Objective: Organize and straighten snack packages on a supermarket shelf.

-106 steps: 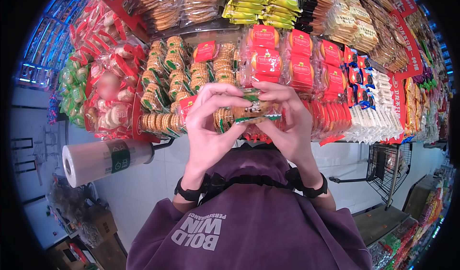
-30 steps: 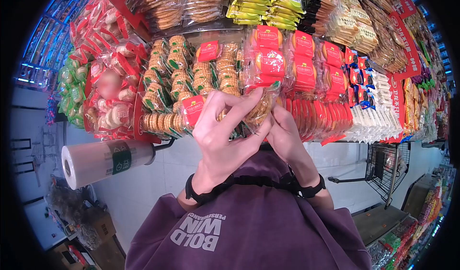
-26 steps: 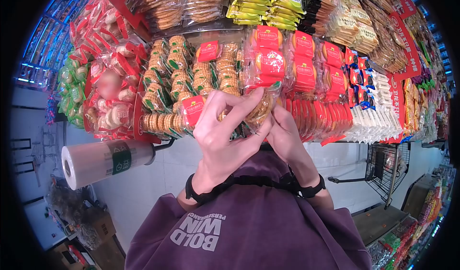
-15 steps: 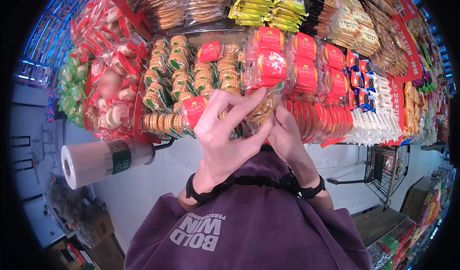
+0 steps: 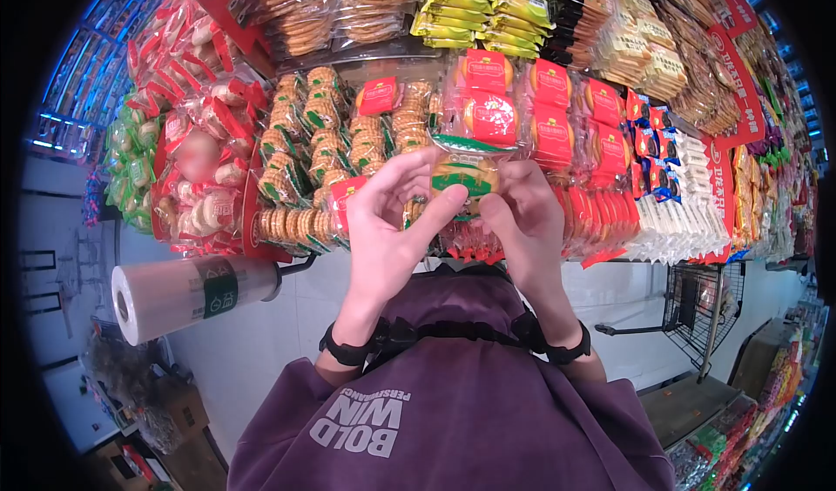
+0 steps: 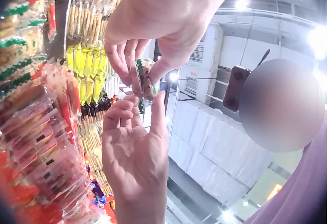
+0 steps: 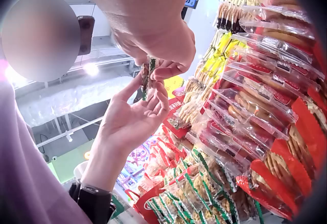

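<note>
A small clear packet of biscuits with a green printed band is held up between both hands, in front of the snack display. On its left side my left hand pinches it, thumb on the near face and fingers behind. My right hand grips the opposite side the same way. In the left wrist view the packet appears edge-on, with the left hand above and the right hand below. The right wrist view also shows the packet edge-on between the fingertips of both hands.
Behind the hands, rows of green-trimmed biscuits adjoin red-labelled packets. Red-wrapped snacks fill the left side. A plastic bag roll juts out at the lower left, and a shopping cart stands at the right.
The packet has turned from a slanted position so its green-banded face shows to the head camera. My left hand has rotated from back-of-hand up to thumb side up; the right hand has shifted slightly right.
</note>
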A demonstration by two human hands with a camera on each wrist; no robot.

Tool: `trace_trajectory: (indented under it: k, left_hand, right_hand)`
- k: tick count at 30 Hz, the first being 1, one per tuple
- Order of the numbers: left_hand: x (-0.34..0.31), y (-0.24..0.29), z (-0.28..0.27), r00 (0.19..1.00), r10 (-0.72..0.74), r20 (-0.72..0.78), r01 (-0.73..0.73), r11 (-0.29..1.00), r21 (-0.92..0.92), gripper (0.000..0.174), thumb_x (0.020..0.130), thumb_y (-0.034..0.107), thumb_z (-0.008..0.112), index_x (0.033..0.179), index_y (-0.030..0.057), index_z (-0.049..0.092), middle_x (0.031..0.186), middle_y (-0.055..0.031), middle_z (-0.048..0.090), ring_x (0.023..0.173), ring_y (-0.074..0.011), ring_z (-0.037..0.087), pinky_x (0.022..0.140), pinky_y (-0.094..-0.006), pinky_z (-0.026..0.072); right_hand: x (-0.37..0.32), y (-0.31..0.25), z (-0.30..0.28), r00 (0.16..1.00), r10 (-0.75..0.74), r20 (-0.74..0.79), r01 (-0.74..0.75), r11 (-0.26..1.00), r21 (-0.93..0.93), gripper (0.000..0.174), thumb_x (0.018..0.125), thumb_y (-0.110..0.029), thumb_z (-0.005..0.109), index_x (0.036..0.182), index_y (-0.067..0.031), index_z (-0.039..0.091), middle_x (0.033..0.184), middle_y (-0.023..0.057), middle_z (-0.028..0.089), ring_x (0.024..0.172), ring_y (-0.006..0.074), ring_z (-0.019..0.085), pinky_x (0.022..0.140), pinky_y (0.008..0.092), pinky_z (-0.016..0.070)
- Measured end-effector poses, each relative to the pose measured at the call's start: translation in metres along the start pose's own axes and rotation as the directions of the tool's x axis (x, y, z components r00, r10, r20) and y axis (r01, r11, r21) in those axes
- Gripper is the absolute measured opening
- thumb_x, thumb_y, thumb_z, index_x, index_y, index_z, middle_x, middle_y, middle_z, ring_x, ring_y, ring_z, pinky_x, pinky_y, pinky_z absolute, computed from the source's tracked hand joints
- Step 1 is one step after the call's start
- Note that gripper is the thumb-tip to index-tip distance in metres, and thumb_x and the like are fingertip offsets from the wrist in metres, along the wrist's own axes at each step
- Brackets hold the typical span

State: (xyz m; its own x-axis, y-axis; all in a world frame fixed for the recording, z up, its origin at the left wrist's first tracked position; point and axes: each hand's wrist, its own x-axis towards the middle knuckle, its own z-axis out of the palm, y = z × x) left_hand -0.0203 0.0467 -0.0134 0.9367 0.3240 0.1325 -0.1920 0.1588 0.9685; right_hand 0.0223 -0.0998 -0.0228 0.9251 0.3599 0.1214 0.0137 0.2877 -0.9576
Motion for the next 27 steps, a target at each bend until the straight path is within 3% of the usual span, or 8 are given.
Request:
trace_trajectory:
  k: [4,7,9,12,15,18,21,27]
  left_hand:
    - [0.003,-0.009,-0.007,0.994,-0.08,0.069,0.094,0.971,-0.219,0.041,0.086,-0.002,0.068,0.124,-0.007,0.054,0.112,-0.0101,0.064,0.099,-0.0114,0.061,0.086,-0.0253,0.0478]
    - [0.004,-0.02,-0.014,0.985,-0.109,0.135,0.143,0.95,-0.277,0.039,0.088,-0.001,0.066,0.125,-0.0072,0.053,0.114,-0.0112,0.064,0.103,-0.0131,0.06,0.089,-0.0256,0.0477]
    - [0.005,-0.024,-0.016,0.974,-0.156,0.166,0.203,0.925,-0.322,0.038,0.088,-0.001,0.066,0.124,-0.0074,0.053,0.115,-0.012,0.063,0.105,-0.0137,0.06,0.09,-0.0257,0.0476]
    - [0.006,-0.025,-0.019,0.96,-0.101,0.259,0.194,0.911,-0.363,0.053,0.089,0.013,0.068,0.13,-0.0125,0.046,0.113,-0.0161,0.064,0.107,-0.0202,0.063,0.096,-0.0334,0.0484]
    - [0.004,-0.022,-0.017,0.982,-0.08,0.171,0.14,0.918,-0.372,0.04,0.087,-0.001,0.067,0.123,-0.0079,0.053,0.114,-0.0116,0.063,0.105,-0.0158,0.061,0.091,-0.0278,0.0475]
    - [0.002,-0.012,-0.018,0.995,-0.007,0.097,0.028,0.977,-0.21,0.041,0.082,-0.006,0.07,0.121,-0.0067,0.056,0.114,-0.0118,0.063,0.107,-0.0183,0.06,0.094,-0.0308,0.0466]
    - [0.008,-0.004,-0.014,0.966,0.204,0.156,-0.207,0.978,0.002,0.042,0.076,-0.011,0.072,0.116,-0.0049,0.061,0.113,-0.0124,0.062,0.109,-0.0207,0.058,0.096,-0.0332,0.0454]
    - [0.006,0.003,-0.012,0.933,0.271,0.236,-0.305,0.944,0.123,0.04,0.073,-0.012,0.071,0.112,-0.0032,0.064,0.112,-0.012,0.061,0.108,-0.0215,0.058,0.095,-0.0333,0.0448]
  right_hand:
    - [0.001,0.003,0.008,0.979,-0.204,-0.021,0.202,0.977,-0.062,0.034,0.078,0.002,0.076,0.107,0.0013,0.058,0.088,0.0024,0.061,0.078,0.0074,0.058,0.067,0.0231,0.0489]
    - [0.0,0.003,0.004,0.932,-0.36,0.039,0.355,0.886,-0.3,0.04,0.073,0.0,0.081,0.107,0.0002,0.06,0.091,0.0055,0.064,0.078,0.0094,0.06,0.068,0.024,0.0504]
    - [-0.002,0.0,0.009,0.916,-0.401,0.024,0.388,0.868,-0.31,0.042,0.072,-0.002,0.083,0.106,-0.0004,0.06,0.091,0.0072,0.065,0.077,0.0106,0.062,0.067,0.0244,0.051]
    - [-0.006,-0.007,0.011,0.912,-0.409,0.035,0.393,0.846,-0.359,0.041,0.071,-0.004,0.084,0.104,-0.0007,0.061,0.09,0.0087,0.066,0.076,0.0122,0.064,0.066,0.0252,0.0519]
    - [-0.004,-0.006,0.009,0.906,-0.422,0.039,0.404,0.831,-0.382,0.037,0.073,-0.004,0.082,0.104,0.0,0.061,0.093,0.0106,0.067,0.077,0.0145,0.066,0.067,0.0262,0.0526]
    - [0.002,0.004,0.0,0.929,-0.363,0.07,0.359,0.842,-0.402,0.035,0.078,-0.003,0.077,0.108,0.0007,0.06,0.099,0.0125,0.068,0.078,0.018,0.068,0.069,0.0278,0.0533]
    - [0.001,0.005,-0.002,0.963,-0.257,0.076,0.266,0.882,-0.388,0.038,0.081,-0.001,0.071,0.117,-0.0014,0.059,0.107,0.0119,0.068,0.087,0.022,0.069,0.074,0.0307,0.0539]
    - [0.005,0.004,-0.009,0.945,-0.29,0.15,0.326,0.85,-0.414,0.041,0.081,0.001,0.07,0.12,-0.0041,0.058,0.113,0.0119,0.066,0.097,0.0215,0.068,0.079,0.0315,0.0536]
